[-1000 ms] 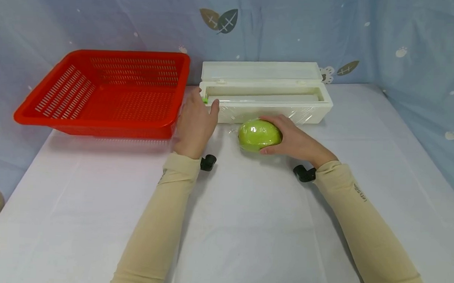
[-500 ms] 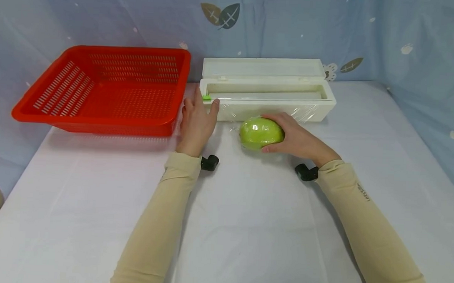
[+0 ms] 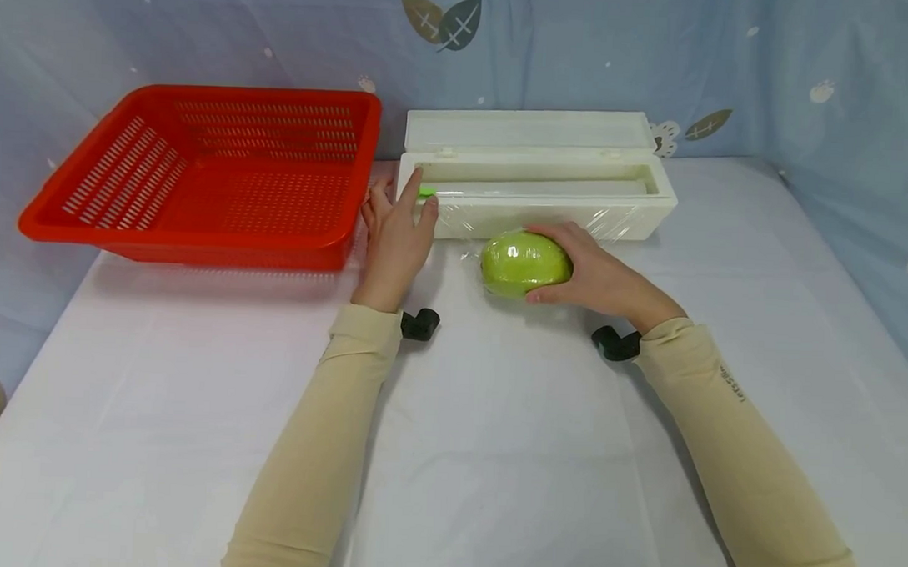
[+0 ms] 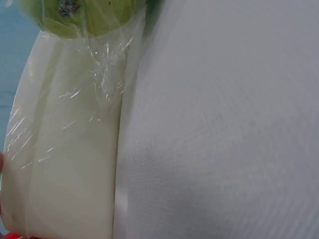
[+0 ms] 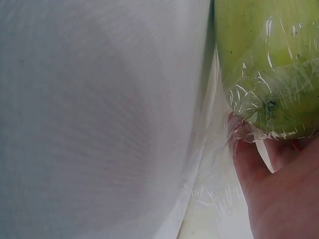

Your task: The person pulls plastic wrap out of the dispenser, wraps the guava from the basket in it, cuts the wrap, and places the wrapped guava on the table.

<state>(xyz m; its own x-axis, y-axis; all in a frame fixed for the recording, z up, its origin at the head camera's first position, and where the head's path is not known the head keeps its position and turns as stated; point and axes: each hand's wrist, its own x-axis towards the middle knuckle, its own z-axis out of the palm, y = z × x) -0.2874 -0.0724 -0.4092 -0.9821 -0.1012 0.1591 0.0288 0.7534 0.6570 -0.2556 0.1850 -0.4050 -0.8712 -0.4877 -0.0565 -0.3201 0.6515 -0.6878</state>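
My right hand [image 3: 593, 272] grips an oval green fruit [image 3: 528, 264] wrapped in cling film, thumb in front and fingers behind. In the left wrist view, cling film [image 4: 104, 69] stretches from the fruit [image 4: 94, 17] over the front of the white cling film box [image 3: 554, 224]. Its lid stands open at the back, with a white roll [image 3: 562, 188] inside. My left hand [image 3: 397, 248] is at the box's left end, index finger extended against a small green slide cutter [image 3: 427, 192] and thumb at the front edge.
A red plastic basket [image 3: 215, 242] stands left of the box, close to my left hand. A blue patterned cloth [image 3: 567, 54] hangs behind the white-covered table [image 3: 508, 452]. Black wrist-camera mounts [image 3: 615, 344] stick out from both wrists.
My left index finger has moved right, and the green slide cutter has shifted slightly right along the box's edge. The right hand still holds the fruit; the view has shifted slightly.
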